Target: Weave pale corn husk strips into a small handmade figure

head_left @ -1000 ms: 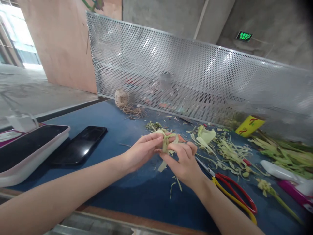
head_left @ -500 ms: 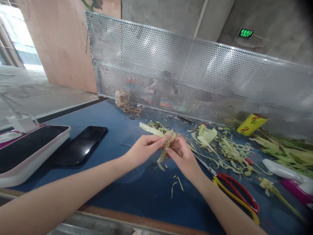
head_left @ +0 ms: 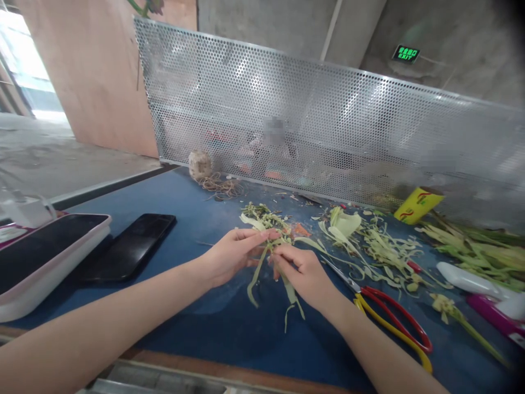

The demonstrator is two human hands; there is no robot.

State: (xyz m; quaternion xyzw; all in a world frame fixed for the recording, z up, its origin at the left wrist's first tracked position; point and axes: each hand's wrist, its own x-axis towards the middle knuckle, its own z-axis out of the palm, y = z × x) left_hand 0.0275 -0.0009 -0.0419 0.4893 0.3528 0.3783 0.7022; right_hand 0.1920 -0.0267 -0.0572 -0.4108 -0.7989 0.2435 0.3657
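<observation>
My left hand (head_left: 235, 254) and my right hand (head_left: 305, 273) meet over the blue table, fingers closed on pale green leaf strips (head_left: 256, 280). They look like husk. One long strip hangs below the left fingertips, another below the right ones. Just behind the fingers lies a small heap of thin green shreds (head_left: 264, 213). Scissors (head_left: 396, 318) with one red and one yellow handle rest beside my right forearm, blades toward the hands. Broader pale green leaf pieces (head_left: 345, 223) and curled peelings (head_left: 388, 249) lie scattered to the right. Fingers partly hide where the strips are gripped.
To the left lie a black phone (head_left: 133, 246) and another in a white case (head_left: 49, 257). A perforated metal screen (head_left: 254, 82) closes the back; a person sits behind it. Twine (head_left: 223, 187), a yellow roll (head_left: 418, 206) and a white handled thing (head_left: 465, 278) lie about.
The wide strip that stuck out to the upper left has come down. Two strips now hang apart beneath my fingers. My right hand has moved slightly left, and the view has shifted a little.
</observation>
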